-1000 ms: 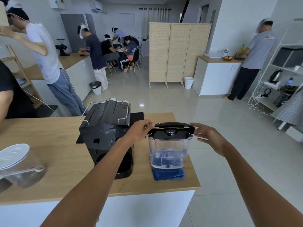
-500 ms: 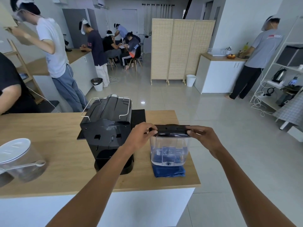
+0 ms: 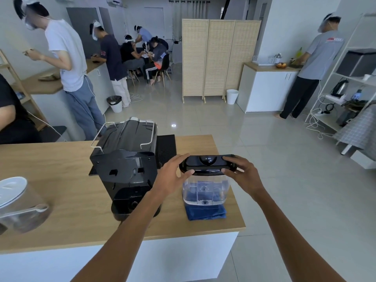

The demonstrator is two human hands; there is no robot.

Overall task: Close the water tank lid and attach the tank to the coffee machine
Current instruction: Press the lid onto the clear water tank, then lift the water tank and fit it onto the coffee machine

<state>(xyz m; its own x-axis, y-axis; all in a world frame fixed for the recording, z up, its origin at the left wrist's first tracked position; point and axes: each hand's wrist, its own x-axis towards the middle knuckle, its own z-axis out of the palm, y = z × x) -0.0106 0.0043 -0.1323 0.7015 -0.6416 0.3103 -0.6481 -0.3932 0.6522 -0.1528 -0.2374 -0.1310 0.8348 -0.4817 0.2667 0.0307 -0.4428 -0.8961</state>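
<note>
— Hands first: where are yours?
— Your left hand [image 3: 173,176] and right hand [image 3: 243,176] have fingers clamped on the black lid [image 3: 207,164], which sits atop the clear water tank [image 3: 205,192].
— And the tank?
— It's on a blue cloth [image 3: 205,213] on the bench [image 3: 61,180], just right of the coffee machine [image 3: 126,165].

Coffee machine [image 3: 130,167] blocking us just left of the water tank [image 3: 205,190], bare table [image 3: 67,180] farther left, table edge and open floor [image 3: 284,180] on our right
</note>
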